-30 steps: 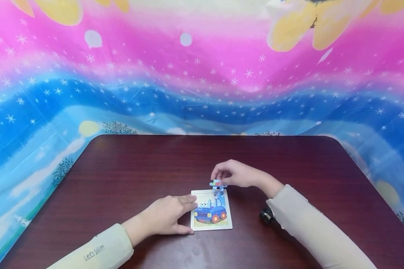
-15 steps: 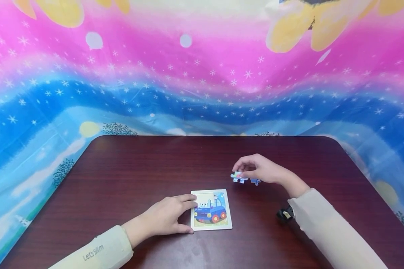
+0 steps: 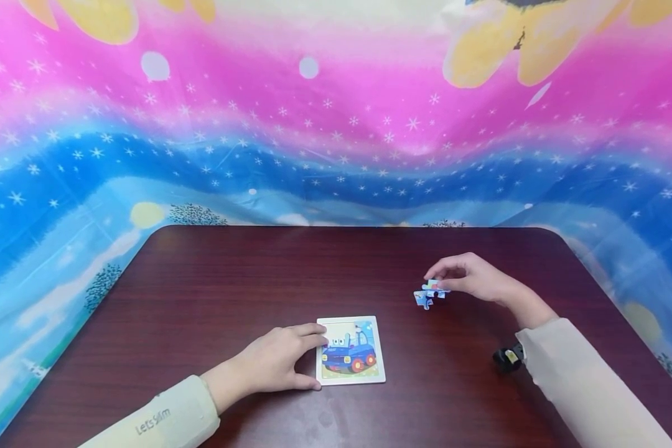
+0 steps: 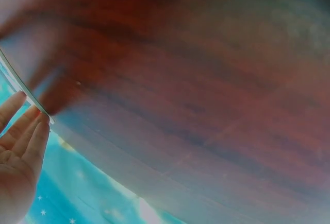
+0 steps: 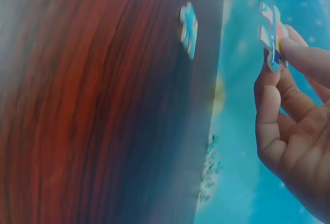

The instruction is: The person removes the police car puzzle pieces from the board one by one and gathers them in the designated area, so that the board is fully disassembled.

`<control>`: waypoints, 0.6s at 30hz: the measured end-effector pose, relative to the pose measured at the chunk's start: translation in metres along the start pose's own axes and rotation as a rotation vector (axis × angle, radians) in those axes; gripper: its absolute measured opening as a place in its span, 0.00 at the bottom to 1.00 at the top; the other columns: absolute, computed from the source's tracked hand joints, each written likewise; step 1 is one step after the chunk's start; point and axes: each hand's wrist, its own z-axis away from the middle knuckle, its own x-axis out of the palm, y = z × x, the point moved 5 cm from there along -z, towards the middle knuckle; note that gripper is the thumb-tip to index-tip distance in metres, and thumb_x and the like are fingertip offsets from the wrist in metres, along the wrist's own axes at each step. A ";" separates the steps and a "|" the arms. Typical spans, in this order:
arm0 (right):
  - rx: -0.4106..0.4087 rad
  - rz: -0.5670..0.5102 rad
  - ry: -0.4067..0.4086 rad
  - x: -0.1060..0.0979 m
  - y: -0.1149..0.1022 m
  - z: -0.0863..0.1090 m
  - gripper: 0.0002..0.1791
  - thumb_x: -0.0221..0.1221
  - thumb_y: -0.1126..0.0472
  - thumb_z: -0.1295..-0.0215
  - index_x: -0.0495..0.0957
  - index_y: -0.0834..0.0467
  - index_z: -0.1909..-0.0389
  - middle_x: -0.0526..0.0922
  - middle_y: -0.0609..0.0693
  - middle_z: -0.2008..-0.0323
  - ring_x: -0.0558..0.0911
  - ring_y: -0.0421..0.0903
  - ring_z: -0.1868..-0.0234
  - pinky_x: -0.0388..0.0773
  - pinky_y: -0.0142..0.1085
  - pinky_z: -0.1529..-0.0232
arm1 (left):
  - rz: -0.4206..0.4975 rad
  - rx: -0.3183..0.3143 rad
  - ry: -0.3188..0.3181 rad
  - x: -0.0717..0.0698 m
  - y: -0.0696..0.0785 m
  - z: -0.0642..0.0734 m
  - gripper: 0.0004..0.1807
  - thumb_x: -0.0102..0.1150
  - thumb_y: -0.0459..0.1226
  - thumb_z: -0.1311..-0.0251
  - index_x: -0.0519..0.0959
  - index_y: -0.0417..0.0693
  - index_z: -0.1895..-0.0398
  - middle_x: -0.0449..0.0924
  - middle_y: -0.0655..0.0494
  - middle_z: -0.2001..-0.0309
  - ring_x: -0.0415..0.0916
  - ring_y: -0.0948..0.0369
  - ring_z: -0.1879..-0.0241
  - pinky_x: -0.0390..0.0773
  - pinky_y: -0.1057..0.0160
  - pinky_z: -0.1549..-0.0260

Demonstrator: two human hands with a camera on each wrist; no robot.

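Note:
In the head view, a white-framed jigsaw puzzle (image 3: 353,378) with a blue car picture lies on the table; its upper left part shows pale board. My left hand (image 3: 274,361) rests at the frame's left side, fingers fairly straight over the edge and thumb by the near corner. To the right and farther back, my right hand (image 3: 473,283) pinches a puzzle piece (image 5: 273,36) between thumb and fingers, raised above the table in the right wrist view. A second puzzle piece (image 5: 189,31) lies on the table, partly overlapped by the held one in the head view.
The dark red-brown wooden table (image 3: 246,274) has rounded far corners. A pink and blue patterned cloth (image 3: 313,143) hangs behind and around it. A small black device (image 3: 506,359) sits at the right wrist, below the sleeve.
My right hand has moved from over the puzzle's far right corner to the right, carrying the puzzle piece to above the loose one. My left hand and the puzzle have stayed in place.

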 end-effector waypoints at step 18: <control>0.170 -0.037 -0.065 -0.011 0.043 0.013 0.13 0.62 0.69 0.36 0.83 0.65 0.52 0.87 0.58 0.58 0.79 0.35 0.63 0.77 0.30 0.61 | -0.028 0.019 0.000 -0.001 0.000 -0.001 0.37 0.69 0.60 0.49 0.79 0.49 0.40 0.78 0.54 0.37 0.80 0.58 0.42 0.82 0.57 0.48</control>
